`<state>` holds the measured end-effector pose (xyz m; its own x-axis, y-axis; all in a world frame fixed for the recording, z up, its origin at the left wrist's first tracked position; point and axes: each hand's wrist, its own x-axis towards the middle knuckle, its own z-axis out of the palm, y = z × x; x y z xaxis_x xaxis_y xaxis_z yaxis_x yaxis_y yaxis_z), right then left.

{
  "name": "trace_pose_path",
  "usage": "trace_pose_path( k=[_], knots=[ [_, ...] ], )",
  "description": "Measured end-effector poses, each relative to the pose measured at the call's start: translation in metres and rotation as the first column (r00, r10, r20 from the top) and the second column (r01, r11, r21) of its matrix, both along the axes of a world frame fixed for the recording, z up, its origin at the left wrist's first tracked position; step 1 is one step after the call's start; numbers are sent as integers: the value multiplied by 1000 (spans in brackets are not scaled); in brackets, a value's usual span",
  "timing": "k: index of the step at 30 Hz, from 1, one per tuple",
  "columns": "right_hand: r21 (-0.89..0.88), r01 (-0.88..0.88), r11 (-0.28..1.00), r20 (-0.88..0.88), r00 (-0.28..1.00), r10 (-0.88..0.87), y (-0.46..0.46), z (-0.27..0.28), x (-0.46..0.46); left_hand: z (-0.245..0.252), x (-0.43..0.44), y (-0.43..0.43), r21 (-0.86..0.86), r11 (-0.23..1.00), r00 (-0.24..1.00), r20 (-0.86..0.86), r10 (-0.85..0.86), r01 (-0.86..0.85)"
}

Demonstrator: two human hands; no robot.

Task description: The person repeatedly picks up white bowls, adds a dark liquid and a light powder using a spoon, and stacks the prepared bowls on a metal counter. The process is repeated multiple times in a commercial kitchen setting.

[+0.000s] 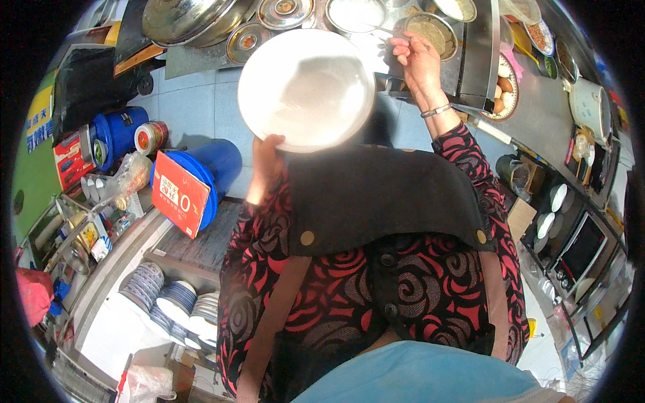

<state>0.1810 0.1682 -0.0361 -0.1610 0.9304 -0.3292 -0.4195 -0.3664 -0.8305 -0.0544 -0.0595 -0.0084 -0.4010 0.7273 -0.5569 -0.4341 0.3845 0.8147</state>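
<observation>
My left hand [268,156] grips the near left rim of a large white bowl [312,90]. The bowl's inside faces up, partly washed out by glare, and no food can be made out in it. To its right, the fingers of my right hand [419,58] are pinched on the thin handle of a spoon [385,31]. That handle points left toward a metal bowl of white powder or grains [355,15]. Just beyond my right hand is a metal bowl of grey-brown seasoning [431,36]. The spoon's head is hard to make out.
Metal lids [284,11] and a big covered pot [186,20] stand at the back left. A plate of eggs [505,88] sits on the right counter. Blue lidded bins [216,166] are at left, one bearing a red card [180,194]. Stacked plates [176,297] fill a low shelf.
</observation>
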Motion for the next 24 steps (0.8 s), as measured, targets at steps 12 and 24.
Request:
trace_pose_path(
  k=[12, 24],
  knots=[
    [16, 6, 1000, -74, 997, -5, -5, 2, 7, 2, 7, -3, -39, 996, 987, 139, 85, -81],
    [0, -4, 1000, -47, 999, 4, -3, -2, 10, 0, 9, -6, 12, 1000, 986, 163, 26, -28]
  ],
)
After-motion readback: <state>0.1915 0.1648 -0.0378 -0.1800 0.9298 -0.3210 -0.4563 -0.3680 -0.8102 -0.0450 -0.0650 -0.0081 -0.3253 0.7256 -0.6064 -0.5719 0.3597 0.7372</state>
